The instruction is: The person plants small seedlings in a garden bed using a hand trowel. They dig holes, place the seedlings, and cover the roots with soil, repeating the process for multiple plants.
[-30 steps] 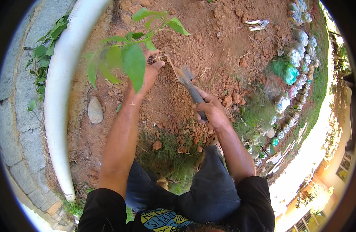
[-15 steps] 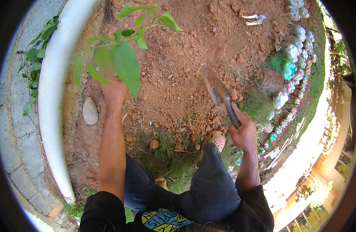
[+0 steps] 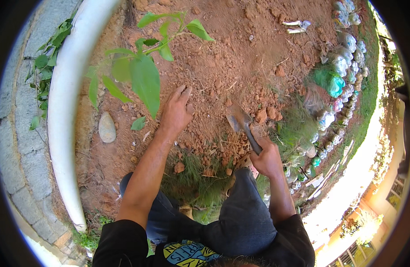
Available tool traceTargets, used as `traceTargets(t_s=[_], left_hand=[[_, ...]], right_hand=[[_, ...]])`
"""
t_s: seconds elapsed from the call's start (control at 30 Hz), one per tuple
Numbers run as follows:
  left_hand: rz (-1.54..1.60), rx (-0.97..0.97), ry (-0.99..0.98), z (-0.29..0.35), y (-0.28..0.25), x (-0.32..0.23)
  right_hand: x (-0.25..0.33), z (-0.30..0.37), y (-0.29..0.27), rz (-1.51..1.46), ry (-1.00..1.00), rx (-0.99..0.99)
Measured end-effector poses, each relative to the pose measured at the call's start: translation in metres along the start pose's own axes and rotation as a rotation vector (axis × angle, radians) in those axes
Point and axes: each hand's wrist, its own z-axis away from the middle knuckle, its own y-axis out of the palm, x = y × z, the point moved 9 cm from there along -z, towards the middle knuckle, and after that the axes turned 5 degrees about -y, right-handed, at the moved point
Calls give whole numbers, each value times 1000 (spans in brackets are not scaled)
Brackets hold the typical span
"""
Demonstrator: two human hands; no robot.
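Note:
My right hand (image 3: 266, 158) is wrapped round the handle of a trowel (image 3: 239, 119). The trowel's rusty metal blade points up and left, its tip at the loose reddish soil (image 3: 200, 66). To the left of it, my left hand (image 3: 177, 111) is over the soil with its fingers stretched forward and nothing seen in it. A leafy green plant (image 3: 145, 73) rises close to the camera, just up and left of that hand. One loose green leaf (image 3: 138, 123) lies on the ground beside my left wrist.
A thick white pipe-like bar (image 3: 64, 107) curves along the left, beside grey paving (image 3: 18, 147). An oval stone (image 3: 107, 127) lies near it. Bottles and plastic bags (image 3: 336, 84) line the bed's right edge. Feathery grass (image 3: 191, 173) grows near my pink clog (image 3: 246, 162).
My left hand has moved right and toward me, out from behind the plant's leaves. The trowel has come down to the soil, slightly left. A loose leaf now shows on the ground.

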Motion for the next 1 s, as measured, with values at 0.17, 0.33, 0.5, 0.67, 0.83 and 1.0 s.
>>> traceTargets(t_s=[0.17,0.33,0.5,0.67,0.83,1.0], left_hand=[[-56,-87,-52,-2,-18,0],[-52,49,-62,-7,-11,2],[-49,4,3,-4,-22,9],[-31,-83,27,-6,-10,-2],[114,-137,-6,4,-4,-10],[211,-290,43,8,-43,-18]], right_hand=[[14,1,3,-64,-16,16],[31,3,30,-11,-104,163],[28,-1,36,-91,-53,106],[39,-34,64,-111,-64,139],[48,-55,85,-182,-105,199],[68,-51,71,-274,-215,230]])
